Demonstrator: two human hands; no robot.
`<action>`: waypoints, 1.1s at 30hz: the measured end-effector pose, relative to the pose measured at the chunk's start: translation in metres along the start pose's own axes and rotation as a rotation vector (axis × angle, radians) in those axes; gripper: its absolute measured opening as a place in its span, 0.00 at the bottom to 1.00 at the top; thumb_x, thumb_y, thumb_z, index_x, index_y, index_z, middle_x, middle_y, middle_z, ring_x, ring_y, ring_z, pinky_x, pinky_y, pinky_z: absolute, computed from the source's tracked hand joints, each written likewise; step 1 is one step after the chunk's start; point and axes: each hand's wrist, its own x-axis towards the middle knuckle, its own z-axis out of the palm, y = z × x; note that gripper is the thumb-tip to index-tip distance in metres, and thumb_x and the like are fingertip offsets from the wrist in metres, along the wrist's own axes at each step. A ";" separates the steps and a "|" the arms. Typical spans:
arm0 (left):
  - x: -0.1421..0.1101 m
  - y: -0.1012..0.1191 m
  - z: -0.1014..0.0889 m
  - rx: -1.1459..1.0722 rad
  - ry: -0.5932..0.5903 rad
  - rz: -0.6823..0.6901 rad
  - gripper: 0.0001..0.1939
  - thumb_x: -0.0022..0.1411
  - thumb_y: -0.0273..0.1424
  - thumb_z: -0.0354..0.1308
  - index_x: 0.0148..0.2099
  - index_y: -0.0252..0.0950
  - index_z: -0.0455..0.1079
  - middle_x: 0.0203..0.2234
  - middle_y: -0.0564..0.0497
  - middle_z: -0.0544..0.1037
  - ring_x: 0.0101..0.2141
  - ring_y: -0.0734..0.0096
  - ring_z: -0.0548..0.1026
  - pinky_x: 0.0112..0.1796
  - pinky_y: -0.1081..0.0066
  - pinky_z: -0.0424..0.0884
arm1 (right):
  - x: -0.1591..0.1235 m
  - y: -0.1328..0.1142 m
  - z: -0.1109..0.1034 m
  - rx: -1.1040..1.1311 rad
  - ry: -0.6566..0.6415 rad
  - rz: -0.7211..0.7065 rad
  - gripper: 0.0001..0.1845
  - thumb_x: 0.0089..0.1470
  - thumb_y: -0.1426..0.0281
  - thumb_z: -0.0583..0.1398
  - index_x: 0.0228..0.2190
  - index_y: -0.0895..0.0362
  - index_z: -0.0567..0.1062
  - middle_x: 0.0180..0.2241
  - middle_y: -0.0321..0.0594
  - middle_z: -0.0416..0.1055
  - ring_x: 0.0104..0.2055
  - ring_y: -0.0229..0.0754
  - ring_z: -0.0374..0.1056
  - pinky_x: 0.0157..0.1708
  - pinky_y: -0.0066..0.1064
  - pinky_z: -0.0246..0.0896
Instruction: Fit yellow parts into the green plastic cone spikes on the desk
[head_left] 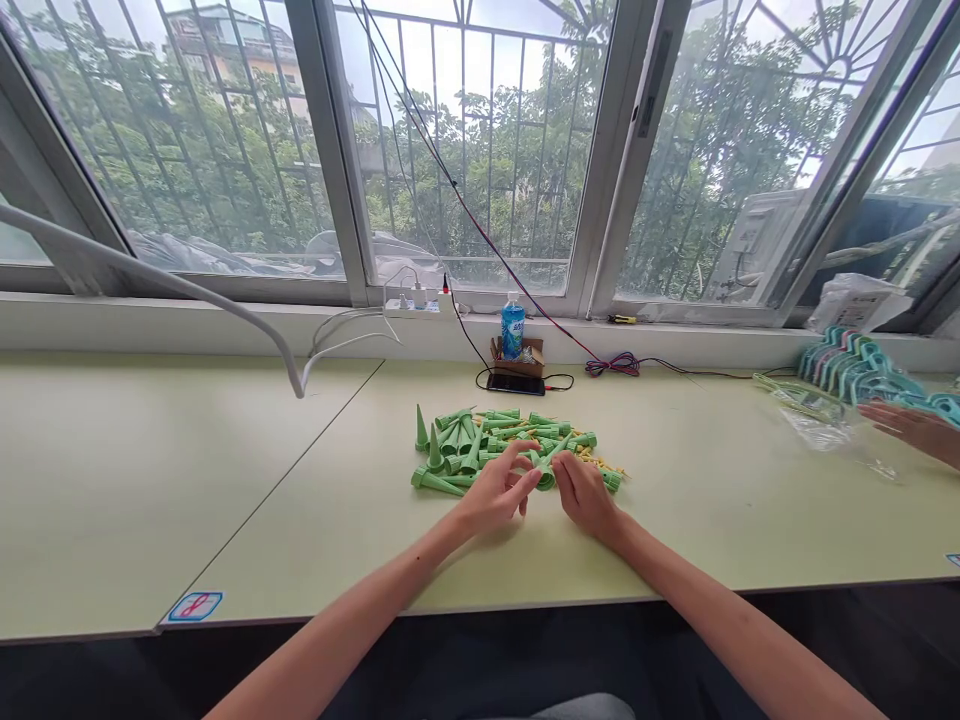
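Observation:
Between my hands is a green plastic plant-watering spike [546, 480], its round wide end facing me. My right hand [589, 497] is closed, with the thumb and curled fingers pinching at the side of this spike; the palm side is hidden. My left hand [499, 492] has its fingers apart, its thumb tip close to the spike's rim; I cannot tell whether it touches. Just beyond both hands lies a loose pile of similar green spikes [469, 435], two of them upright at its left. Small yellow pieces [615, 468] are scattered among them, mostly on the right.
Behind the pile are a phone [516, 384] on a cable and a small cardboard box [534, 358] with a blue bottle [512, 328]. Bundled wire [613, 365] lies further right. Another person's hand [911, 425] is beside teal hangers [862, 365]. A white cable [247, 315] arches across the left.

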 end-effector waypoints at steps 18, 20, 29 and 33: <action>-0.004 -0.010 0.002 0.424 0.055 0.135 0.32 0.65 0.29 0.52 0.68 0.46 0.48 0.37 0.50 0.76 0.26 0.74 0.70 0.31 0.73 0.69 | 0.000 0.004 0.003 0.020 -0.052 0.093 0.15 0.67 0.69 0.46 0.27 0.54 0.58 0.20 0.30 0.55 0.20 0.35 0.52 0.23 0.28 0.47; -0.004 -0.011 0.002 0.462 0.066 0.161 0.32 0.65 0.28 0.52 0.68 0.46 0.49 0.36 0.50 0.77 0.27 0.73 0.70 0.33 0.73 0.70 | 0.000 0.004 0.004 0.023 -0.060 0.104 0.15 0.67 0.69 0.46 0.27 0.54 0.58 0.20 0.29 0.55 0.19 0.35 0.52 0.23 0.28 0.47; 0.000 -0.007 0.004 0.251 0.208 0.136 0.24 0.66 0.34 0.53 0.62 0.45 0.52 0.52 0.44 0.70 0.21 0.83 0.70 0.23 0.76 0.70 | 0.003 0.002 0.003 -0.036 0.093 0.135 0.14 0.67 0.69 0.47 0.28 0.54 0.61 0.19 0.29 0.56 0.19 0.35 0.53 0.23 0.27 0.48; 0.005 -0.005 0.003 0.028 0.222 0.010 0.19 0.68 0.44 0.49 0.54 0.39 0.57 0.28 0.54 0.73 0.14 0.80 0.69 0.15 0.79 0.64 | 0.002 0.001 0.002 -0.032 0.101 0.122 0.13 0.68 0.69 0.47 0.29 0.54 0.62 0.20 0.31 0.57 0.20 0.35 0.54 0.24 0.27 0.49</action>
